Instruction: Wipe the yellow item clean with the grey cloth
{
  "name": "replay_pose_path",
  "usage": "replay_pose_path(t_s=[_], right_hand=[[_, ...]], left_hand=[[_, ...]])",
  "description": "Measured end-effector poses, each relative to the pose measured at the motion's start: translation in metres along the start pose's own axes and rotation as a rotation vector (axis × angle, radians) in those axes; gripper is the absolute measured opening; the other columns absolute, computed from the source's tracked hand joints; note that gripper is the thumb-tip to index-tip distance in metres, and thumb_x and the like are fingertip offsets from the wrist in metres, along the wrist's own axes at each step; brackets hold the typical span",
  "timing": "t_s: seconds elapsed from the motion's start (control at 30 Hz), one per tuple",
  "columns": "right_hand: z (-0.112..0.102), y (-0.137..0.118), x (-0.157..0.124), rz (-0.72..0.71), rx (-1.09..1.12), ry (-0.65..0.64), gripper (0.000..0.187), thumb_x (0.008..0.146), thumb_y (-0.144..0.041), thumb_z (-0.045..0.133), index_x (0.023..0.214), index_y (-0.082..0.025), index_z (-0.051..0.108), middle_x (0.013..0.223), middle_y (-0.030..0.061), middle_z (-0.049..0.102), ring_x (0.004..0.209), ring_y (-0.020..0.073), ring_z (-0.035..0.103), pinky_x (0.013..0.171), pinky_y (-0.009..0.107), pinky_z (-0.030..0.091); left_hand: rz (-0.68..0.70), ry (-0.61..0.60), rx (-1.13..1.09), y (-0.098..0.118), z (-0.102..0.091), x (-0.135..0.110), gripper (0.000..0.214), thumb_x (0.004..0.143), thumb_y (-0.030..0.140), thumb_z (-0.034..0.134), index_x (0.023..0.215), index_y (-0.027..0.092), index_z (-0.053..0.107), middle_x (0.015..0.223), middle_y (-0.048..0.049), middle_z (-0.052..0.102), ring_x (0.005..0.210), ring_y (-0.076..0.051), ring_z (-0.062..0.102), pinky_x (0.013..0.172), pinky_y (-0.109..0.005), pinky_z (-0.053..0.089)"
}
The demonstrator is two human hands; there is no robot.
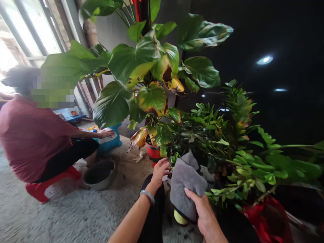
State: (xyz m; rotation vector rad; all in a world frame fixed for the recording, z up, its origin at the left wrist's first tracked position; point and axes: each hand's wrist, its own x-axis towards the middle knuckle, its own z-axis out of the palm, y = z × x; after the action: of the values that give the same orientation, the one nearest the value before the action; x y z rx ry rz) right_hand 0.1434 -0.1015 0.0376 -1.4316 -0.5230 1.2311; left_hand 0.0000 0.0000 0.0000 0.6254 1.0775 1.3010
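My right hand point(205, 212) is closed on a grey cloth point(186, 184), held in front of a low, dark-leaved plant point(202, 131). My left hand point(160, 172), a bracelet on its wrist, reaches toward the cloth's left edge and the plant's leaves with its fingers curled; whether it grips anything is hidden. A yellow-green round thing point(180, 218) peeks out below the cloth. Behind stands a big-leaved plant point(141, 74) in a red pot point(153, 152).
Another person in a red shirt point(30, 138) sits on a red stool point(40, 190) at left, a hand on a blue object point(110, 141). A metal bowl point(100, 173) lies on the floor. A red pot point(268, 219) stands at lower right; dark wall behind.
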Motion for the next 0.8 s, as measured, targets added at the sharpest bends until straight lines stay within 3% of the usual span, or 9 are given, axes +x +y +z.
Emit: replay_pose_path(t_s=[0.07, 0.13, 0.2, 0.27, 0.4, 0.53, 0.63, 0.73, 0.8], right_hand=[[-0.003, 0.005, -0.001, 0.006, 0.048, 0.033, 0.043, 0.036, -0.038, 0.082, 0.072, -0.019, 0.068, 0.079, 0.0036, 0.074, 0.093, 0.0317, 0.063, 0.086, 0.042, 0.045], [-0.004, 0.008, 0.001, 0.044, 0.114, 0.001, 0.048, 0.035, -0.038, 0.084, 0.076, -0.017, 0.069, 0.080, 0.0042, 0.074, 0.094, 0.0325, 0.063, 0.086, 0.043, 0.046], [-0.006, 0.012, 0.003, 0.101, 0.183, -0.090, 0.050, 0.037, -0.039, 0.083, 0.079, -0.017, 0.069, 0.080, 0.0051, 0.074, 0.095, 0.0329, 0.063, 0.084, 0.043, 0.047], [-0.007, 0.016, 0.004, 0.134, 0.210, -0.168, 0.049, 0.039, -0.042, 0.082, 0.079, -0.017, 0.069, 0.083, 0.0059, 0.074, 0.097, 0.0331, 0.063, 0.085, 0.042, 0.048], [-0.009, 0.017, 0.004, 0.079, 0.003, -0.219, 0.041, 0.046, -0.048, 0.076, 0.075, -0.020, 0.071, 0.091, 0.0077, 0.074, 0.107, 0.0343, 0.058, 0.091, 0.042, 0.044], [-0.018, -0.002, 0.015, -0.223, -0.337, -0.341, 0.027, 0.052, -0.046, 0.072, 0.067, -0.024, 0.070, 0.079, 0.0059, 0.073, 0.101, 0.0329, 0.061, 0.095, 0.042, 0.040], [-0.033, -0.025, 0.036, -0.357, -0.367, -0.121, 0.035, 0.048, -0.050, 0.071, 0.068, -0.022, 0.068, 0.068, 0.0065, 0.069, 0.080, 0.0325, 0.064, 0.078, 0.043, 0.048], [-0.046, -0.043, 0.063, -0.340, -0.132, 0.191, 0.051, 0.046, -0.051, 0.071, 0.087, -0.022, 0.066, 0.074, 0.0058, 0.068, 0.079, 0.0304, 0.064, 0.062, 0.038, 0.048], [-0.049, -0.048, 0.078, -0.253, 0.025, 0.185, 0.054, 0.044, -0.046, 0.074, 0.093, -0.023, 0.065, 0.076, 0.0043, 0.068, 0.079, 0.0292, 0.065, 0.055, 0.034, 0.047]], left_hand=[[0.013, -0.029, -0.045, -0.001, -0.006, -0.020, 0.058, 0.052, 0.037, 0.082, 0.101, 0.017, 0.062, 0.099, -0.0087, 0.065, 0.072, -0.015, 0.060, 0.062, -0.025, 0.047], [-0.056, -0.209, -0.070, -0.005, -0.007, -0.045, 0.065, 0.046, 0.044, 0.084, 0.101, 0.016, 0.064, 0.104, -0.0104, 0.066, 0.084, -0.020, 0.062, 0.072, -0.029, 0.049], [-0.133, -0.381, -0.075, -0.009, -0.003, -0.070, 0.067, 0.043, 0.047, 0.086, 0.098, 0.014, 0.066, 0.097, -0.0117, 0.069, 0.089, -0.025, 0.064, 0.080, -0.033, 0.049], [-0.151, -0.451, -0.075, -0.012, 0.004, -0.088, 0.066, 0.043, 0.046, 0.086, 0.096, 0.012, 0.066, 0.089, -0.0117, 0.071, 0.088, -0.028, 0.065, 0.080, -0.035, 0.049], [-0.154, -0.355, -0.096, -0.017, 0.017, -0.100, 0.062, 0.040, 0.036, 0.088, 0.092, 0.012, 0.065, 0.083, -0.0098, 0.072, 0.080, -0.026, 0.067, 0.076, -0.036, 0.050], [-0.225, -0.116, -0.170, -0.022, 0.013, -0.092, 0.053, 0.042, 0.028, 0.088, 0.086, 0.014, 0.061, 0.071, -0.0061, 0.071, 0.072, -0.025, 0.068, 0.075, -0.037, 0.052], [-0.230, -0.099, -0.220, -0.017, 0.003, -0.084, 0.057, 0.047, 0.022, 0.086, 0.097, 0.014, 0.060, 0.068, -0.0061, 0.070, 0.072, -0.028, 0.069, 0.076, -0.040, 0.053], [-0.237, -0.086, -0.238, -0.011, -0.005, -0.081, 0.060, 0.051, 0.015, 0.082, 0.105, 0.016, 0.057, 0.067, -0.0044, 0.069, 0.077, -0.029, 0.070, 0.076, -0.041, 0.053], [-0.250, -0.075, -0.230, -0.012, -0.009, -0.080, 0.056, 0.052, 0.014, 0.081, 0.103, 0.017, 0.057, 0.067, -0.0041, 0.069, 0.080, -0.030, 0.070, 0.077, -0.042, 0.054]])
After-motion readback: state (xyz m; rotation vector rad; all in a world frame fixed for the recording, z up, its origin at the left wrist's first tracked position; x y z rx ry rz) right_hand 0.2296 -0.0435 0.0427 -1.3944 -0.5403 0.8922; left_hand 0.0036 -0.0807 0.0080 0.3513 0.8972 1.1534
